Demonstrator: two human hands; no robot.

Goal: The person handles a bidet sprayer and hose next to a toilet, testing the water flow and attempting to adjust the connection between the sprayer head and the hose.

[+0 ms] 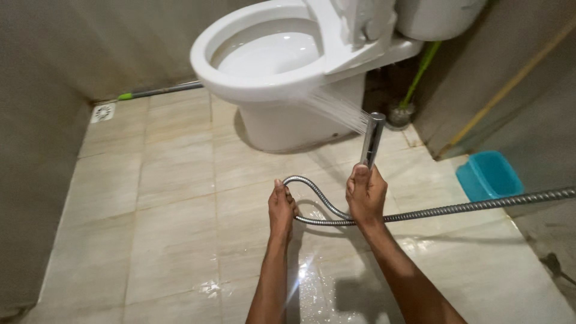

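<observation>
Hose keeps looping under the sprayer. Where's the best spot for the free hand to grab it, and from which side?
Grip the curved top of the metal hose loop, beside the left hand, coming from above. There it arches off the wet floor, clear of the right hand holding the sprayer.

I saw open tiled floor (168, 198) on the near left, free for a hand to pass. The toilet (282, 78) blocked the far middle. The metal hose (456, 208) crossed the right side, looping between my hands. A blue tub (489, 174) and the right wall (528, 78) closed that side.
</observation>
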